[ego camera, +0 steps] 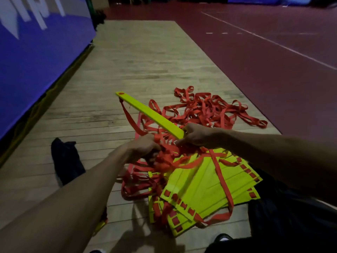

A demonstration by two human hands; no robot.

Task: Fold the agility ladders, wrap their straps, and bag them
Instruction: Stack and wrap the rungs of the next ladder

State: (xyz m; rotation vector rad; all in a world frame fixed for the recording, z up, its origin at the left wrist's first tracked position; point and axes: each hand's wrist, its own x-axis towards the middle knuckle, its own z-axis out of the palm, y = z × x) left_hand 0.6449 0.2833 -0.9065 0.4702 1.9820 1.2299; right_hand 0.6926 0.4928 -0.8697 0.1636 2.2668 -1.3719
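A stack of yellow-green ladder rungs [206, 187] lies fanned on the wooden floor in front of me, threaded with red straps. My right hand [197, 135] grips the near end of one loose yellow rung [149, 114], which slants up to the left above the pile. My left hand [144, 149] holds a bunch of red straps [164, 157] just beside it. A long tangle of red strap [206, 110] lies spread on the floor behind both hands.
A dark bag [66, 161] lies on the wooden floor [138, 57] to the left. A blue padded wall [36, 52] runs along the left side. Red court flooring [273, 52] with a white line lies to the right. My shoe tips show at the bottom edge.
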